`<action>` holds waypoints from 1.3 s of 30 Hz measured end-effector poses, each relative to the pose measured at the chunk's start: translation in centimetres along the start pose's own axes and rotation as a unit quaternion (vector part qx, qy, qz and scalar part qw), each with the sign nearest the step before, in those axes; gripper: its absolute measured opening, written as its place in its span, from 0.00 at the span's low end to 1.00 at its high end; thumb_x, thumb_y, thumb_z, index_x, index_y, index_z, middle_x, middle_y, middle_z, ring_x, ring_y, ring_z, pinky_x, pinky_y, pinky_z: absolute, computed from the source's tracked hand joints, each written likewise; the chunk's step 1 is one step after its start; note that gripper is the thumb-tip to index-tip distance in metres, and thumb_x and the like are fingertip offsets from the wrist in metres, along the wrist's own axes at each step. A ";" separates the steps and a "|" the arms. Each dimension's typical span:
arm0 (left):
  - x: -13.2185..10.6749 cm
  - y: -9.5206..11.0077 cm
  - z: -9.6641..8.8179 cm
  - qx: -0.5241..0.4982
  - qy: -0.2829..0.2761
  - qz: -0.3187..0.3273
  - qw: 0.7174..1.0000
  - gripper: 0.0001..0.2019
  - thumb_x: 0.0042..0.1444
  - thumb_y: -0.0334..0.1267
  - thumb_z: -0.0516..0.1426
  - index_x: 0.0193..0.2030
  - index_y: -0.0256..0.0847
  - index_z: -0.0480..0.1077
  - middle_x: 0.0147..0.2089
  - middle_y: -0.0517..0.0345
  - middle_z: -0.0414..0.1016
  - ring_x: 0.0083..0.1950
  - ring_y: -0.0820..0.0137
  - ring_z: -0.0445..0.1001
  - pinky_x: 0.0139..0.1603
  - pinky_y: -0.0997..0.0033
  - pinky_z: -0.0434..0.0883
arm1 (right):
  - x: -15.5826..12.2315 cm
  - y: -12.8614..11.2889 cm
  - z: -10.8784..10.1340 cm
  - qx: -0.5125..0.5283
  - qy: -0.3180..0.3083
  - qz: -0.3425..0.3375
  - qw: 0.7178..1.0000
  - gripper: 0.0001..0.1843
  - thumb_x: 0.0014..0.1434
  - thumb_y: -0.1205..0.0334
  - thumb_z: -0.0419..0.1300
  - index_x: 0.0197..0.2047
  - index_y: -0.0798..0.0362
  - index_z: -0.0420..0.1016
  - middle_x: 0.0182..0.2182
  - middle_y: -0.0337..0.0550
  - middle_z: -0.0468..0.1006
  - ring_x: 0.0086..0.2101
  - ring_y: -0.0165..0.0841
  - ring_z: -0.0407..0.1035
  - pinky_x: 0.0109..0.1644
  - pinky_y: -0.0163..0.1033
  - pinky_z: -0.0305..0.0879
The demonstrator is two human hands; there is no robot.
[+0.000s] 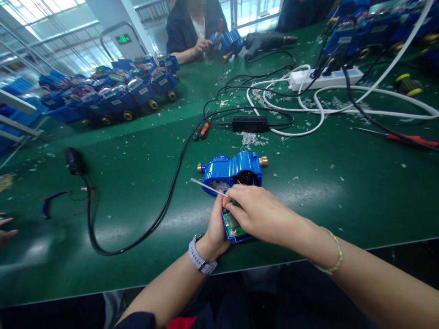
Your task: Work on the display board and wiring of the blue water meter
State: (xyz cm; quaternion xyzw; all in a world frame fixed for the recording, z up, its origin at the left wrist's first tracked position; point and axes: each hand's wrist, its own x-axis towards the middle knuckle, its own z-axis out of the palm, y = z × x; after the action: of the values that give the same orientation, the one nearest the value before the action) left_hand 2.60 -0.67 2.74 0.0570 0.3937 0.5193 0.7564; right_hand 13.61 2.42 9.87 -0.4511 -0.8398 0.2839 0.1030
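A blue water meter body [230, 170] with brass ends lies on the green table [137, 192] in front of me. Its blue cover with a green circuit board [232, 227] rests at the near side, between my hands. My left hand [215, 228] is closed around the cover's left edge. My right hand [259, 212] lies over the board with fingers pinched on a thin metal tool [207, 187] that points up and left.
A black cable [164, 205] loops across the table from a black plug [73, 161]. Several blue meters [120, 93] are stacked at the far left. White cords and a power strip [324, 78] lie far right. A person sits at the far side. Plastic shavings litter the surface.
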 end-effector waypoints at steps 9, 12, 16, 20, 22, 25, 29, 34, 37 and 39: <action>-0.9 0.8 0.1 -0.012 -0.112 -0.095 0.989 0.35 0.64 0.61 0.39 0.49 0.32 0.74 0.42 0.42 0.80 0.48 0.52 0.79 0.53 0.51 0.73 | -1.5 0.9 -2.3 0.135 0.084 0.082 0.984 0.02 0.62 0.64 0.60 0.38 0.52 0.71 0.28 0.36 0.76 0.27 0.31 0.69 0.29 0.33 0.58; -1.1 1.1 -0.1 -0.003 -0.159 -0.109 0.981 0.40 0.60 0.67 0.39 0.53 0.33 0.72 0.42 0.40 0.79 0.45 0.51 0.79 0.50 0.50 0.74 | -3.0 1.3 -3.3 0.136 0.112 0.064 0.982 0.07 0.64 0.60 0.53 0.45 0.52 0.67 0.33 0.41 0.77 0.32 0.34 0.72 0.32 0.35 0.62; -1.4 1.5 -0.5 0.004 -0.206 -0.129 0.970 0.42 0.53 0.73 0.43 0.55 0.36 0.69 0.42 0.42 0.78 0.41 0.52 0.80 0.43 0.53 0.74 | -5.3 2.3 -4.3 0.114 0.107 0.021 0.988 0.14 0.67 0.62 0.45 0.51 0.52 0.66 0.40 0.45 0.77 0.38 0.36 0.74 0.36 0.36 0.68; -1.9 1.6 -0.8 0.008 -0.217 -0.113 0.970 0.41 0.48 0.70 0.54 0.58 0.39 0.68 0.53 0.40 0.75 0.46 0.50 0.79 0.45 0.55 0.74 | -7.3 3.4 -4.8 0.082 0.116 -0.005 0.990 0.16 0.67 0.60 0.52 0.56 0.47 0.69 0.44 0.43 0.78 0.41 0.36 0.75 0.37 0.34 0.73; -2.4 1.6 -1.2 0.013 -0.196 -0.106 0.975 0.41 0.46 0.68 0.58 0.58 0.37 0.68 0.57 0.38 0.73 0.50 0.48 0.78 0.52 0.53 0.72 | -8.1 3.7 -4.8 0.070 0.119 -0.019 0.990 0.16 0.67 0.60 0.54 0.57 0.45 0.70 0.47 0.41 0.78 0.45 0.35 0.74 0.43 0.34 0.74; -3.3 1.7 -2.1 0.016 -0.175 -0.083 0.981 0.39 0.46 0.64 0.62 0.58 0.37 0.68 0.60 0.39 0.71 0.55 0.47 0.75 0.61 0.52 0.67 | -8.9 3.6 -4.5 0.054 0.101 -0.033 0.993 0.16 0.67 0.62 0.53 0.56 0.44 0.69 0.46 0.39 0.79 0.44 0.32 0.74 0.47 0.33 0.73; -4.8 2.0 -3.4 0.077 -0.177 -0.026 0.981 0.36 0.46 0.49 0.68 0.61 0.42 0.64 0.57 0.44 0.74 0.54 0.52 0.76 0.59 0.58 0.69 | -9.2 3.3 -3.9 0.050 0.048 -0.050 0.996 0.19 0.67 0.66 0.51 0.58 0.42 0.67 0.45 0.38 0.78 0.44 0.30 0.74 0.45 0.33 0.73; -5.5 1.9 -4.6 0.213 -0.091 0.044 0.972 0.38 0.48 0.42 0.69 0.63 0.44 0.58 0.54 0.46 0.75 0.51 0.58 0.77 0.48 0.69 0.72 | -8.3 3.1 -3.0 0.035 -0.005 -0.076 0.996 0.22 0.66 0.70 0.48 0.58 0.43 0.68 0.44 0.38 0.77 0.40 0.30 0.74 0.40 0.35 0.74; -5.3 1.8 -5.0 0.284 -0.065 0.081 0.953 0.38 0.50 0.41 0.67 0.64 0.45 0.53 0.55 0.47 0.73 0.51 0.61 0.76 0.49 0.68 0.71 | -7.8 3.1 -2.4 0.017 0.005 -0.087 0.996 0.20 0.67 0.70 0.48 0.57 0.43 0.69 0.45 0.38 0.77 0.40 0.32 0.75 0.40 0.37 0.75; -5.0 1.9 -5.1 0.298 -0.083 0.080 0.948 0.37 0.52 0.42 0.66 0.63 0.45 0.51 0.52 0.50 0.74 0.47 0.64 0.76 0.47 0.68 0.72 | -7.6 3.0 -2.0 0.010 0.020 -0.096 0.995 0.19 0.67 0.69 0.48 0.57 0.45 0.69 0.45 0.39 0.77 0.40 0.33 0.75 0.38 0.37 0.76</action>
State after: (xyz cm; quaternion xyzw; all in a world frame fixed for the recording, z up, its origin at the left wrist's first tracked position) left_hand -2.95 -5.62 2.90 0.3537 0.4602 0.4309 0.6910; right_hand 20.94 -1.76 10.42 -0.3725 -0.8742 0.2722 0.1512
